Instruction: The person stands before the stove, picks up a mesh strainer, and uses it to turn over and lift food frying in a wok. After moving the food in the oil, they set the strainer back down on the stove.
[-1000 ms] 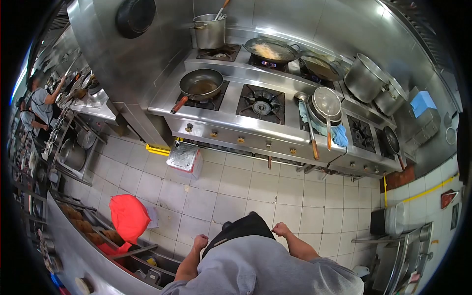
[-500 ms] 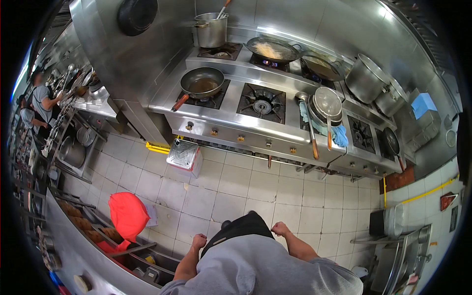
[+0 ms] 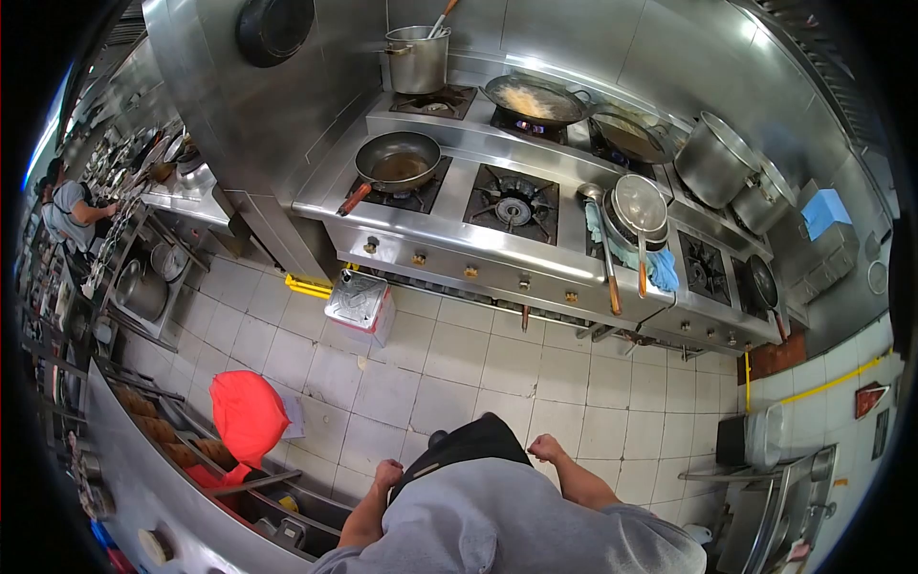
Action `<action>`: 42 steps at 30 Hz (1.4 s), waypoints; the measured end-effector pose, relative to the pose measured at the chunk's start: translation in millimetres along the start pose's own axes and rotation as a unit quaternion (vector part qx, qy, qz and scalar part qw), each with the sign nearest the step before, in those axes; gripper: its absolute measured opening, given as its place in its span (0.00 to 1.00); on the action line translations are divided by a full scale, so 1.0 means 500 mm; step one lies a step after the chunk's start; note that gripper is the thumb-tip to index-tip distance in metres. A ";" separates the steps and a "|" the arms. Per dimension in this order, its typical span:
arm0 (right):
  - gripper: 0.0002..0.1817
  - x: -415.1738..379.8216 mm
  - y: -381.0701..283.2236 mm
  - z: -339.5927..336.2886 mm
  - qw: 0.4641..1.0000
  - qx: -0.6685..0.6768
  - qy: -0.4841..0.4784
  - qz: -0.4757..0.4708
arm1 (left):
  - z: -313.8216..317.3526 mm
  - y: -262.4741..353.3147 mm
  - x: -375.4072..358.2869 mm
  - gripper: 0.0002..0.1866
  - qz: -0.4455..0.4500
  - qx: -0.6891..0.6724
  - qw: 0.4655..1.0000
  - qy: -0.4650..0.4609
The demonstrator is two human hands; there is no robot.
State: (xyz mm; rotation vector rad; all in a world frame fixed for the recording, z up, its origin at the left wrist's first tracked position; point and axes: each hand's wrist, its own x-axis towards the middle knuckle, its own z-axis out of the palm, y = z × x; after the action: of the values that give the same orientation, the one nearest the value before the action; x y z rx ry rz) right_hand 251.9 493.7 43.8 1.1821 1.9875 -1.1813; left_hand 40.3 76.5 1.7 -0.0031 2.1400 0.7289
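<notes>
My left hand (image 3: 387, 473) hangs beside the black apron (image 3: 464, 443), its fingers curled in. On the apron's other side my right hand (image 3: 546, 448) is closed in a loose fist. Nothing shows in either hand. Nearest to the left hand is an open drawer (image 3: 239, 486) with a red plastic bag (image 3: 247, 418) hanging over its edge. Across the tiled floor, the steel stove (image 3: 449, 258) carries a frying pan (image 3: 398, 165) with brown liquid. Behind it, a wok (image 3: 536, 100) with pale frothy contents sits over a lit flame.
A ladle (image 3: 602, 251), a round strainer (image 3: 640, 204) and a blue cloth (image 3: 661, 268) lie on the stove's right part. Tall pots (image 3: 715, 158) stand behind. A lidded tin (image 3: 360, 304) sits on the floor before the stove. Co-workers (image 3: 69, 212) stand at far left.
My view has shifted very slightly. The co-workers at far left have moved and now overlap more. My hands stay almost where they were.
</notes>
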 end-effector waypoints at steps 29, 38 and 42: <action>0.12 -0.001 -0.003 0.006 0.999 -0.029 -0.006 -0.019 | -0.006 -0.056 0.039 0.11 -0.007 -0.030 0.999 -0.013; 0.12 -0.002 0.011 0.019 1.000 0.015 0.003 0.003 | 0.009 -0.073 0.045 0.11 -0.005 -0.007 1.000 0.005; 0.12 -0.016 0.010 0.018 1.000 0.005 -0.011 0.000 | 0.000 -0.050 0.013 0.11 -0.011 -0.003 1.000 0.010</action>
State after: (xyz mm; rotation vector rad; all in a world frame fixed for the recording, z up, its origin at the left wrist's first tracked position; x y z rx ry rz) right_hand 260.1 483.5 43.7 1.1692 1.9674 -1.2017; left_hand 42.5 57.3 -15.5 -0.0371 2.1530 0.7256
